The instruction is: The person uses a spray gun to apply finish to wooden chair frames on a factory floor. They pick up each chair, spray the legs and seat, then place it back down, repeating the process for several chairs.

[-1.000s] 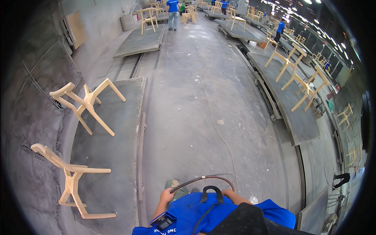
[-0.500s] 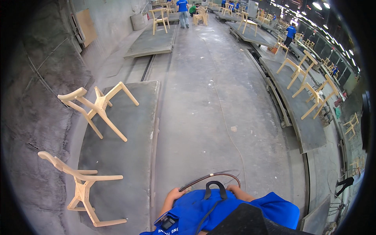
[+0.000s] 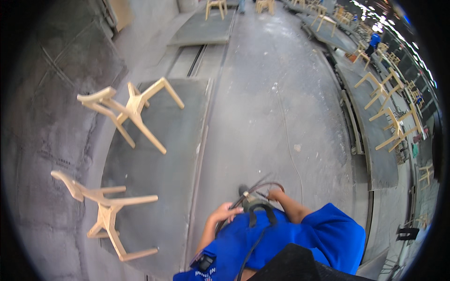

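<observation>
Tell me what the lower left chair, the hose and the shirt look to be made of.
Lower left chair: wood, apparently unpainted, judging by its pale tan colour and low sheen.
Hose: probably rubber or plastic; it is dark, smooth and bends in a curve.
Shirt: cloth, matt bright blue, with soft folds; the fibre cannot be told.

Overhead lamps glare upper right; floor softly lit, slightly blurred; fisheye bends edges, corners black.

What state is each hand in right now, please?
Left hand: partly curled beside the dark brown, curved, flexible hose; grip cannot be told.
Right hand: appears closed on that hose.
</observation>
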Demonstrator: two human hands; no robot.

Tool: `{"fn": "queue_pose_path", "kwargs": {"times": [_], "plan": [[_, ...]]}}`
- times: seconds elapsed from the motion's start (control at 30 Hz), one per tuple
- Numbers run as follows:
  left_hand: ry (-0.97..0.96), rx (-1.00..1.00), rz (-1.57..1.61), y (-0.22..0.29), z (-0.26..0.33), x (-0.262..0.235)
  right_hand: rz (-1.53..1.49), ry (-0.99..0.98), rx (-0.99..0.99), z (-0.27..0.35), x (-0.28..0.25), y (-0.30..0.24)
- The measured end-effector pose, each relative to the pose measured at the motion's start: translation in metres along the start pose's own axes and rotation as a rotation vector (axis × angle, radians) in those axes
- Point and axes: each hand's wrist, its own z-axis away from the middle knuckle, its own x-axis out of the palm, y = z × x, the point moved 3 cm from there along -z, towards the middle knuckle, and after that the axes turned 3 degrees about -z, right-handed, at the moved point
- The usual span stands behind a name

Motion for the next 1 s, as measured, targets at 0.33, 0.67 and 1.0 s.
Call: {"fn": "queue_pose_path", "kwargs": {"times": [0.33, 0.67, 1.0], "plan": [[0.390, 0.026, 0.328, 0.045, -0.012, -0.055, 0.124, 0.005, -0.610, -0.068, -0.141, -0.138], [1.064, -0.023, 0.772, 0.091, -0.029, -0.119, 0.038, 0.073, -0.510, -0.219, -0.240, -0.089], [1.234, 0.085, 0.527, 0.130, 0.016, -0.146, -0.188, -0.038, -0.550, -0.342, -0.242, -0.135]]}}
